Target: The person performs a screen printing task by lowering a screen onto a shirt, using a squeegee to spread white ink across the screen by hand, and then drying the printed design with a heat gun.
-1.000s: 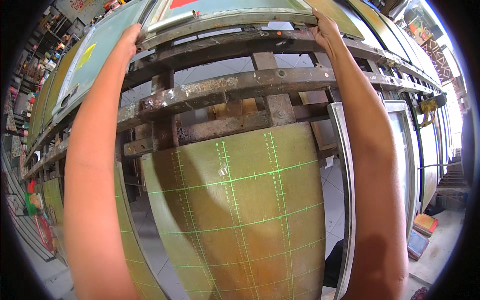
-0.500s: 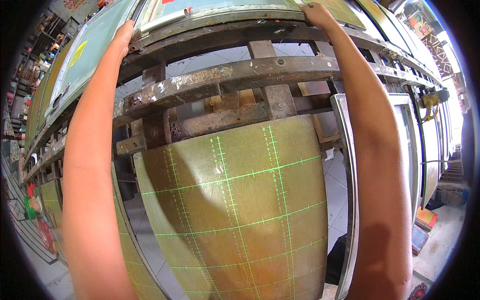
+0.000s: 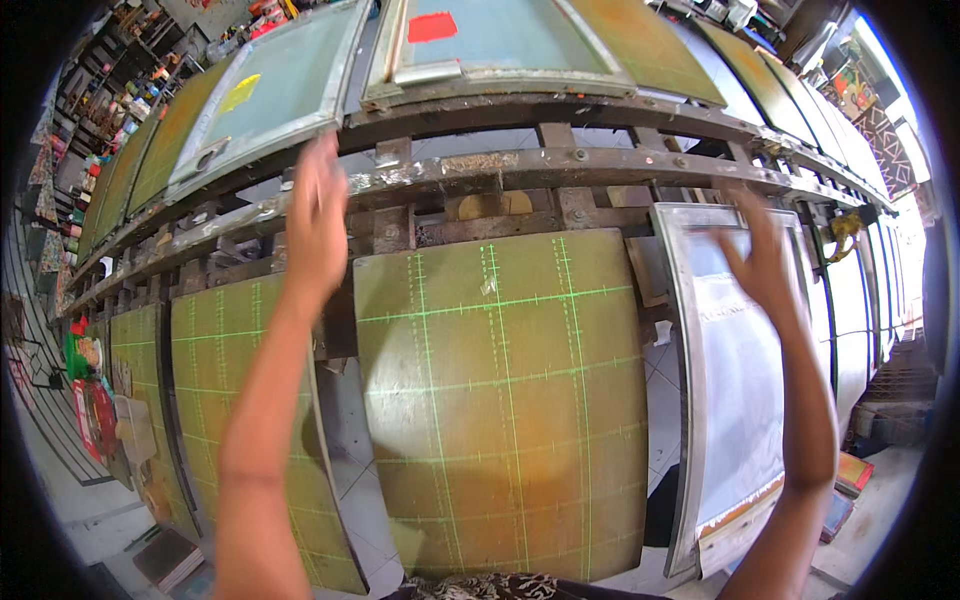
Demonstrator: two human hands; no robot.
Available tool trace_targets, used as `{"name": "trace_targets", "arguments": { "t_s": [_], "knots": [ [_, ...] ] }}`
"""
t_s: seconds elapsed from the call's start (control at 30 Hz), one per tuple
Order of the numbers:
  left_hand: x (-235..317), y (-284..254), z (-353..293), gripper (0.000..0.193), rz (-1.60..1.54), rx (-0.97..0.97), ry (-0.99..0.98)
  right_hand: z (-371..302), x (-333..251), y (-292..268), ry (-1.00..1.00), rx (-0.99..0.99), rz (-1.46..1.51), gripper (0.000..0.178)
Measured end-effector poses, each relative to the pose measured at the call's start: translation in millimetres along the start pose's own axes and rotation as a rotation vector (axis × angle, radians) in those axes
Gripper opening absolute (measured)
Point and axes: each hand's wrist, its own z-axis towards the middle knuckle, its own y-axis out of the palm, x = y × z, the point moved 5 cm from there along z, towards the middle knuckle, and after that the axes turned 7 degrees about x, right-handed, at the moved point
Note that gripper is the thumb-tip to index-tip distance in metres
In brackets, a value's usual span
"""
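Note:
My left hand [image 3: 320,215] is in the air over the dark metal rails, smeared by motion, so its fingers are hard to read; I see nothing held in it. My right hand [image 3: 758,255] is raised above a silver screen frame [image 3: 680,330] leaning at the right, its thumb and fingers apart and nothing in them. Beyond the rails lies a framed printing screen [image 3: 510,80] with a red patch, apart from both hands. Farther left is another framed screen [image 3: 285,85] with a yellow patch. Between my forearms stands an olive board [image 3: 520,400] with green grid lines.
Dark, paint-spotted metal rails [image 3: 520,163] run across from left to right. A second gridded board [image 3: 220,390] stands beside my left forearm. More boards line the far side. A yellow metal clamp-like part [image 3: 847,232] sits at the rails' right end.
Both hands have let go of the far framed screen and drawn back toward me. The view has shifted, showing more of the far screens and the near boards.

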Motion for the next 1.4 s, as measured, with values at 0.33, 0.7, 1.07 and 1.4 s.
{"name": "trace_targets", "arguments": {
  "t_s": [0.33,0.7,1.07,1.4],
  "knots": [
    [89.9,-86.3,-431.6,0.017,-0.231,-0.238,-0.356,-319.7,-166.2,-293.1,0.661,-0.253,0.099,0.038],
    [196.3,-12.9,-578.1,0.028,-0.113,-0.891,-0.349,-564.2,-86.7,-387.1,0.971,0.460,0.380,0.028],
    [192.3,162.9,-693.1,0.040,-0.479,-0.504,-0.829,-723.1,28.7,-323.5,1.149,0.389,0.444,0.052],
    [165.6,264.2,-676.1,0.047,-0.332,-0.052,-0.577,-645.0,120.3,-302.5,0.545,-0.118,-0.160,0.080]
  ]
}}
